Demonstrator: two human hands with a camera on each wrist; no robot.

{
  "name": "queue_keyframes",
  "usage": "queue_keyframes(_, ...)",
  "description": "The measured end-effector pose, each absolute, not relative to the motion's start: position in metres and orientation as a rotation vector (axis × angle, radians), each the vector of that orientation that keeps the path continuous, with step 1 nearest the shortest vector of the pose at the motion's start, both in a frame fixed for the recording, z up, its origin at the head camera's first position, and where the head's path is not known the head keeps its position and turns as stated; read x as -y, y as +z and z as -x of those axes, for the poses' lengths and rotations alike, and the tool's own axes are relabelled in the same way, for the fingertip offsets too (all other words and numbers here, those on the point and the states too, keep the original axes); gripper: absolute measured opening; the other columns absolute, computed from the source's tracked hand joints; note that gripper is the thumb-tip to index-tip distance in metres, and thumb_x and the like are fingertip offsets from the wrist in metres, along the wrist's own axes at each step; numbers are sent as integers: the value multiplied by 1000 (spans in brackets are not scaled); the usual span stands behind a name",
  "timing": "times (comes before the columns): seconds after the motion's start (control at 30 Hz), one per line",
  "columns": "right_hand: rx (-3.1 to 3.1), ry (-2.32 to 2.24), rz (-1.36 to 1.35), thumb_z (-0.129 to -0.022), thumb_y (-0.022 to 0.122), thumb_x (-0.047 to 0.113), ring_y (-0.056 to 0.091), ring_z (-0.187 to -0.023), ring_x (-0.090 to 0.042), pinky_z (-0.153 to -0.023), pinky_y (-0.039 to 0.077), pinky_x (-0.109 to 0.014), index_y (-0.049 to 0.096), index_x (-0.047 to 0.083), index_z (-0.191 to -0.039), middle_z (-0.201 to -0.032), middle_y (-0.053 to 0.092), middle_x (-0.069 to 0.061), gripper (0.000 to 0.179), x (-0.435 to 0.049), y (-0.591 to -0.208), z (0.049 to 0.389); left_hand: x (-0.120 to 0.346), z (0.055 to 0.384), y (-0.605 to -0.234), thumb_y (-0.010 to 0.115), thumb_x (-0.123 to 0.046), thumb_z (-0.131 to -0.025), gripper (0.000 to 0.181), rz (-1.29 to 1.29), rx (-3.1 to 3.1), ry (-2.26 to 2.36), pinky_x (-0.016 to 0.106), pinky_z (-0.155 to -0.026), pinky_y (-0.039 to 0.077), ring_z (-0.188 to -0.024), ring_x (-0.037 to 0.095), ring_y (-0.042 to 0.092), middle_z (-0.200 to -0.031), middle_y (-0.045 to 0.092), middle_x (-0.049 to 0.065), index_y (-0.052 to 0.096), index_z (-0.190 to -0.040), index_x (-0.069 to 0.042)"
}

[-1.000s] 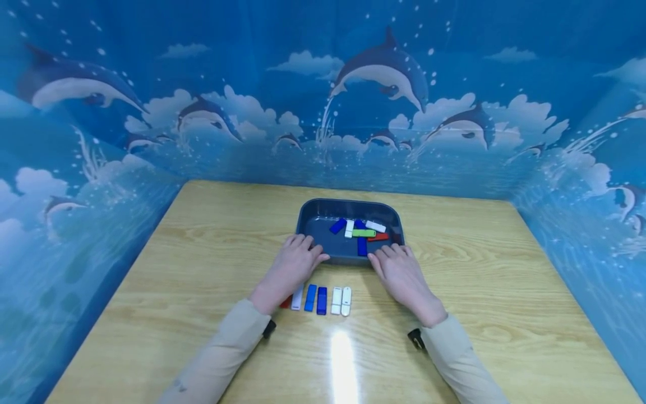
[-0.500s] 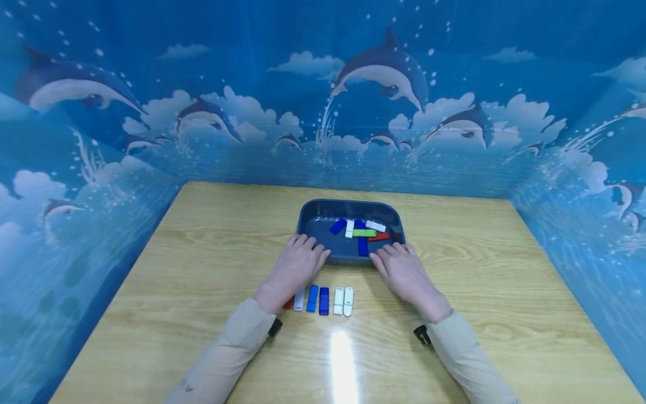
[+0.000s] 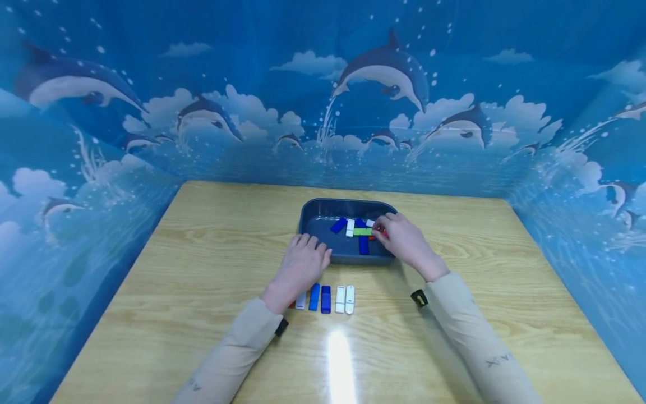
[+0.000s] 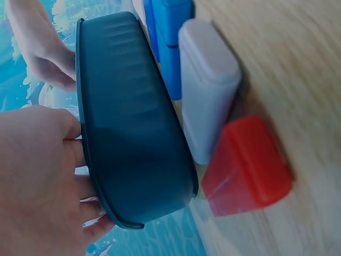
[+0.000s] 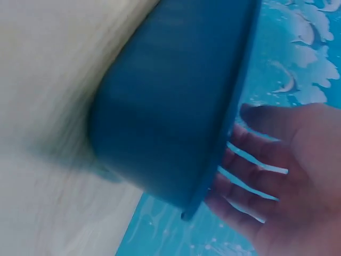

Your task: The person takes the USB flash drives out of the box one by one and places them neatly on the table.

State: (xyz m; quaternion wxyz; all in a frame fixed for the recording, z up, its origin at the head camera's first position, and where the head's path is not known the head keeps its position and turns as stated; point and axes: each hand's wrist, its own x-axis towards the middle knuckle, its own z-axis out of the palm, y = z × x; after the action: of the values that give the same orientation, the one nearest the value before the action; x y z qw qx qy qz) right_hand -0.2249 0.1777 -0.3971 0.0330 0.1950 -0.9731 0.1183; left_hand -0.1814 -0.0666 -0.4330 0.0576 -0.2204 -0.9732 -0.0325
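A dark blue tray holds several USB sticks in blue, white, green and red. My left hand rests on its near-left rim; in the left wrist view that hand's fingers reach over the tray edge. Over the tray's right part is my right hand, its fingertips by the green stick and a red stick. It partly covers the red stick and a white one. Seen from the right wrist, the tray wall hides these fingertips, so whether they pinch a stick cannot be made out.
Nearer than the tray, a row of USB sticks lies on the wooden table: two white, a dark blue, a lighter blue, a pale one and a red one. A dolphin-print curtain surrounds the table.
My right hand has left the tray's near-right rim and moved inward over the sticks. The left hand stays on the rim. Tray and table row look unmoved, apart from slight camera motion.
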Motion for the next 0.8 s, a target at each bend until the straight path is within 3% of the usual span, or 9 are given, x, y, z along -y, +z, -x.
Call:
queue_keyframes(0.17, 3037, 272, -549, -97, 68, 12, 65, -93, -29, -81, 57, -43, 73, 0, -109, -102, 70, -14, 17, -170, -400, 245, 66, 182, -433, 38, -38, -110, 42, 664, 2975, -109, 50, -117, 35, -128, 31, 55, -130, 65, 12, 67, -124, -10)
queue_keyframes(0.33, 3062, 221, -549, -93, 73, 11, 68, -97, -33, -83, 58, -46, 73, -1, -111, -108, 72, -17, 21, -166, -409, 258, 65, 182, -432, 39, -37, -110, 41, 665, 2947, -96, 49, -115, 38, -123, 30, 57, -124, 67, 10, 69, -119, -11)
queue_keyframes(0.6, 3009, 178, -589, -83, 83, 10, 70, -84, -31, -72, 60, -44, 77, 1, -100, -96, 74, -15, 20, -166, -424, 262, 66, 181, -433, 38, -37, -110, 41, 673, 2956, -97, 49, -115, 37, -122, 29, 57, -124, 67, 10, 69, -120, -11)
queue_keyframes(0.8, 3003, 227, -541, -85, 81, 7, 69, -91, -34, -78, 58, -47, 75, -2, -103, -100, 73, -17, 21, -165, -429, 263, 68, 181, -434, 38, -37, -110, 42, 661, 2959, -107, 49, -116, 37, -123, 29, 57, -124, 67, 11, 68, -120, -10)
